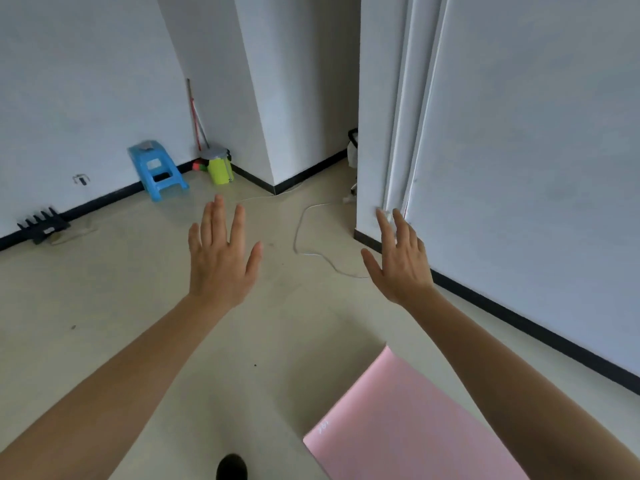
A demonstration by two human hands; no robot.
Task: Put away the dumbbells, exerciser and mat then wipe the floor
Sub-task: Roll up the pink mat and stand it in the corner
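Two hands reaching forward over pale floor (131, 306), backs up: left hand (221, 261) and right hand (401, 268), each with fingers spread flat and grasping nothing. One pink mat (408, 424) lying flat at lower right, partly passing under the right forearm, near corner pointing toward mid-floor; small pale marking near its left edge, too blurred for reading. One blue stool (157, 171) standing against the far wall, one yellow-green container (220, 171) sitting in the corner beside it, one red-handled stick (194, 116) leaning above. One black rack (41, 225) resting by the left baseboard. One white cord (304, 233) trailing across the floor between the hands. Open floor stretching left and ahead; wall edge (367, 216) closing in just beside the right fingertips.
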